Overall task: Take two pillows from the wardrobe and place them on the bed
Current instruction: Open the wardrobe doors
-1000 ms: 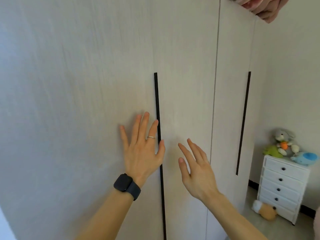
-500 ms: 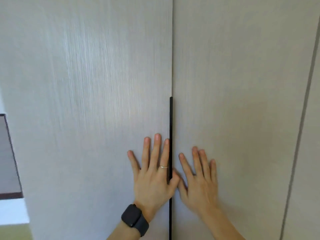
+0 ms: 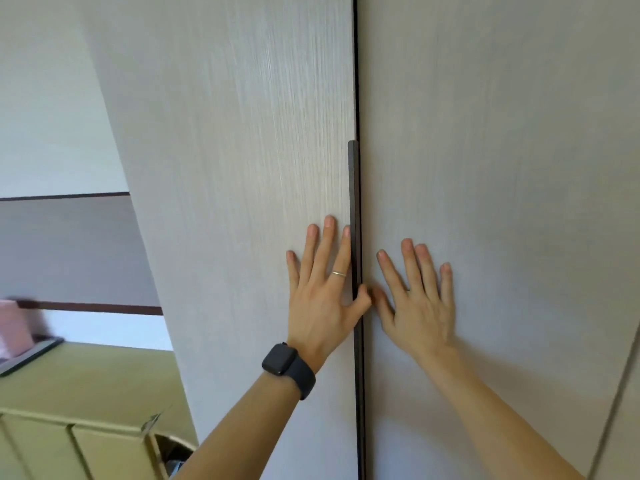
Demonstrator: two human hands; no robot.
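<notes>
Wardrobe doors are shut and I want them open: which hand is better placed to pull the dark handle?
Left, probably. The left hand lies flat on the left door with its thumb across the handle on that door's edge; the right hand lies flat on the right door.

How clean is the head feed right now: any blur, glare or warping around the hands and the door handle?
Head view: left hand, right hand and the dark handle are sharp; a pale sheen lies on the left door, the right door looks duller; the pink thing at the far left edge is smeared; the wide lens slants the left door's outer edge.
</notes>
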